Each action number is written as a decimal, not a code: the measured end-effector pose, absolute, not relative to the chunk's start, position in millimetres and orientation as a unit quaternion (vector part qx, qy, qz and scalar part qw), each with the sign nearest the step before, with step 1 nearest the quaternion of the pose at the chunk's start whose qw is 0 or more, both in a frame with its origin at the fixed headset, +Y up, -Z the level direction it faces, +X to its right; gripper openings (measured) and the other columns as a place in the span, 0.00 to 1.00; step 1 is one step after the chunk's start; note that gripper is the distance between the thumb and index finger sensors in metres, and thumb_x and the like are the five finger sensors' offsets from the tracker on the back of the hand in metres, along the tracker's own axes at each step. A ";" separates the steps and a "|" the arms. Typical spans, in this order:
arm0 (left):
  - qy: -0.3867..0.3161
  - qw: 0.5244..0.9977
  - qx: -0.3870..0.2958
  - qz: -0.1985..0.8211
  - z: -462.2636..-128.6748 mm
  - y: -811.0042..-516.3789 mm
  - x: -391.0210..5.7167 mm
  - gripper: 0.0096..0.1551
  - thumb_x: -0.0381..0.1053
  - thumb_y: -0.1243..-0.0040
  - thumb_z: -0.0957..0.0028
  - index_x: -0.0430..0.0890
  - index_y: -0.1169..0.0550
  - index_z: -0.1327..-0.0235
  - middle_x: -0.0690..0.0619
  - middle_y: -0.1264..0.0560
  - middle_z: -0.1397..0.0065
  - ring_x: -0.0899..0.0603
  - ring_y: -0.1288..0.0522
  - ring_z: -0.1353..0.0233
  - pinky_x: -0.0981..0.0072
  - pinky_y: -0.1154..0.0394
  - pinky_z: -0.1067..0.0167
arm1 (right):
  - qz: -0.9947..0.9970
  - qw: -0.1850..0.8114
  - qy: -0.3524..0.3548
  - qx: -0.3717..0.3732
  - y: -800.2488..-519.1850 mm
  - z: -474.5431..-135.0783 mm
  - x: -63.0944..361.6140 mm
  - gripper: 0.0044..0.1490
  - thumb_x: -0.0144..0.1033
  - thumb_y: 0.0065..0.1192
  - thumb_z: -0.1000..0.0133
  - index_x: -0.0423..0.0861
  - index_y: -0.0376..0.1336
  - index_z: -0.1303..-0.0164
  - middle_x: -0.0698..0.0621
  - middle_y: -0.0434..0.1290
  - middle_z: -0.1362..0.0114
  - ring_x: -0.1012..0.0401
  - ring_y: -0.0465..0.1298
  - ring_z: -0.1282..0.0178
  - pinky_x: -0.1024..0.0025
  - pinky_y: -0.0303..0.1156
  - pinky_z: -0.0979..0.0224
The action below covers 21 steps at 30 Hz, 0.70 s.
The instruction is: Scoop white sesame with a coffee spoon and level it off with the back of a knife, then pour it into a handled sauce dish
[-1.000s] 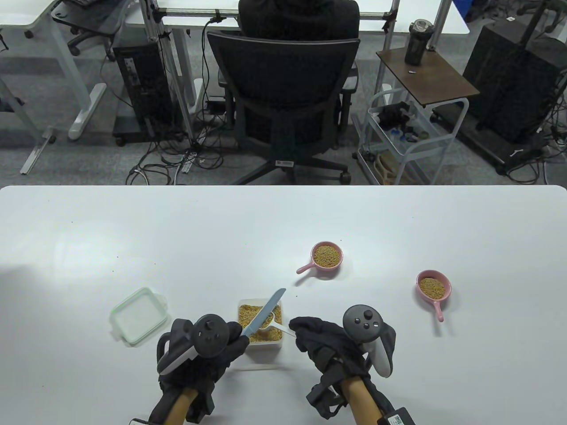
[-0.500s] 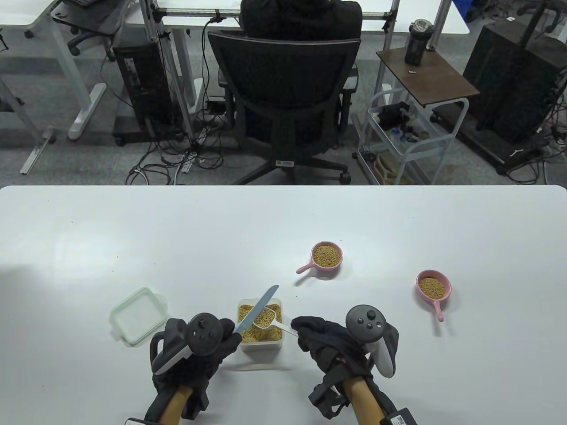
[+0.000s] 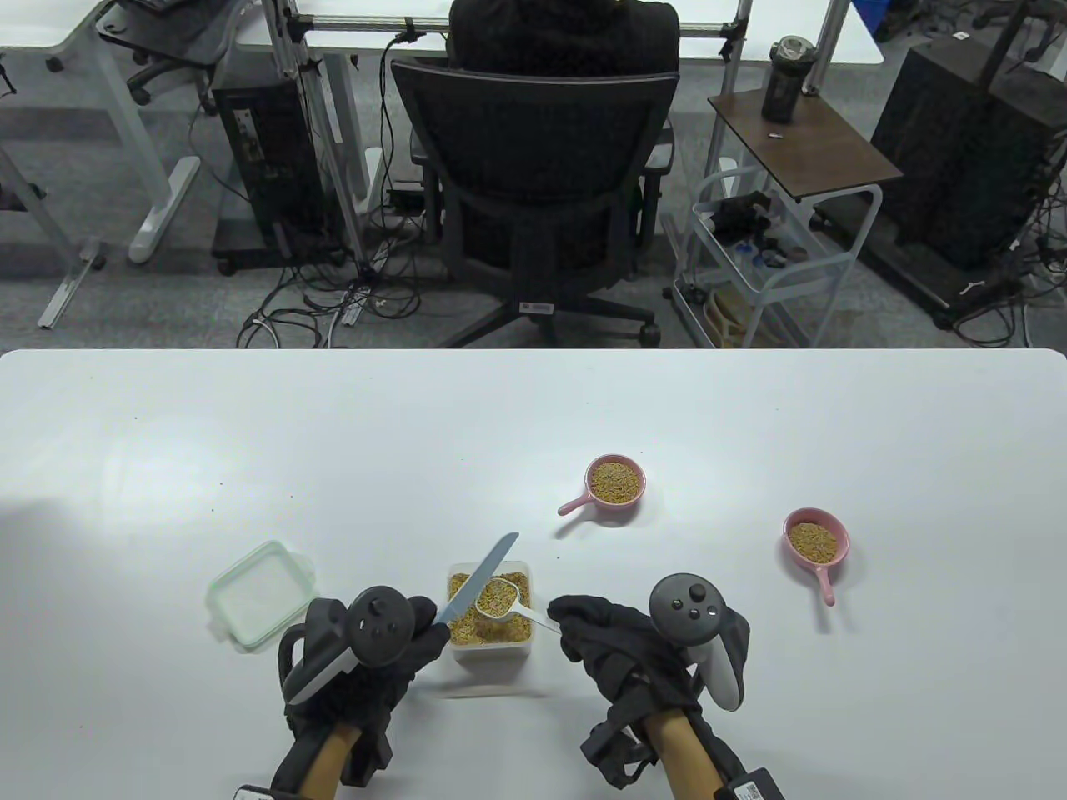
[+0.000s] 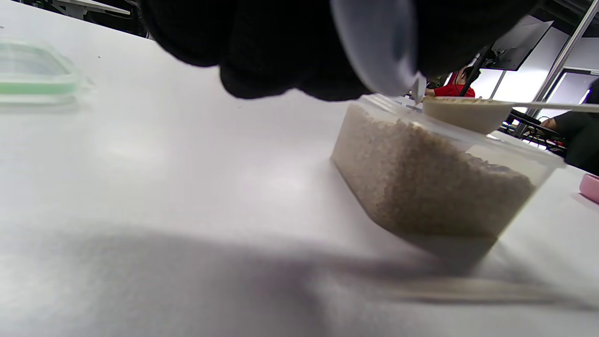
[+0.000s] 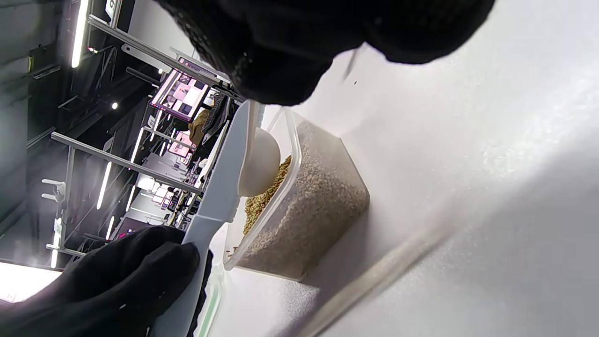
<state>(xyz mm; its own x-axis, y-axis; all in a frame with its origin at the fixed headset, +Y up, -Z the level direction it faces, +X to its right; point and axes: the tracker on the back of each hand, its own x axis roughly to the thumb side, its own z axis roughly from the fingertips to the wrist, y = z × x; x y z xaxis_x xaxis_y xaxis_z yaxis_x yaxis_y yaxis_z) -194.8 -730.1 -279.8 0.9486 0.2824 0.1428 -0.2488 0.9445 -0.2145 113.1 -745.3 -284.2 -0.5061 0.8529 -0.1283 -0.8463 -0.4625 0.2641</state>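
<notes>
While the coffee spoon (image 3: 498, 597) hovers full over the sesame tub (image 3: 490, 642) near the table's front edge, the right hand (image 3: 613, 646) pinches its handle and the left hand (image 3: 379, 646) grips the knife (image 3: 479, 581), blade laid across the bowl. Two pink sauce dishes (image 3: 615, 481) sit farther right.

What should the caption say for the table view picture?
Left hand scrapes a knife across a full spoon held by the right hand over the sesame box.

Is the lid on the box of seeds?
No, the seed box is open, and its green-rimmed lid lies on the table to its left.
</notes>
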 end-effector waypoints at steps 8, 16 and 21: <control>-0.065 0.986 -0.048 0.148 -276.0 -719.8 -203.7 0.24 0.66 0.43 0.39 0.53 0.17 0.43 0.53 0.19 0.51 0.48 0.19 0.51 0.49 0.27 0.37 | 0.857 0.494 0.148 0.012 -744.6 -284.0 112.8 0.23 0.33 0.64 0.38 0.44 0.73 0.33 0.45 0.83 0.50 0.66 0.77 0.71 0.60 0.79 0.56; -0.038 0.989 -0.090 0.108 -281.2 -728.9 -209.6 0.23 0.66 0.44 0.39 0.54 0.18 0.43 0.53 0.19 0.50 0.48 0.19 0.50 0.49 0.27 0.37 | 0.857 0.493 0.148 0.011 -744.2 -283.5 112.8 0.23 0.33 0.64 0.38 0.44 0.73 0.33 0.45 0.82 0.50 0.66 0.77 0.71 0.60 0.79 0.56; -0.037 0.990 -0.035 0.135 -276.8 -720.3 -211.2 0.23 0.66 0.43 0.39 0.53 0.18 0.43 0.53 0.19 0.51 0.48 0.19 0.51 0.49 0.27 0.37 | 0.857 0.493 0.146 0.011 -743.5 -283.4 113.2 0.23 0.33 0.64 0.38 0.44 0.73 0.33 0.45 0.82 0.50 0.66 0.77 0.71 0.60 0.79 0.56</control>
<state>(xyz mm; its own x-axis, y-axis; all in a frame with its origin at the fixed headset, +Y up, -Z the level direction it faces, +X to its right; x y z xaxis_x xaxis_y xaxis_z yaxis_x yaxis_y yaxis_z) -211.2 -720.3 -276.8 0.9607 0.2703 0.0631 -0.2652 0.9609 -0.0792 113.2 -743.5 -283.4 -0.5129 0.8494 -0.1243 -0.8427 -0.4706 0.2617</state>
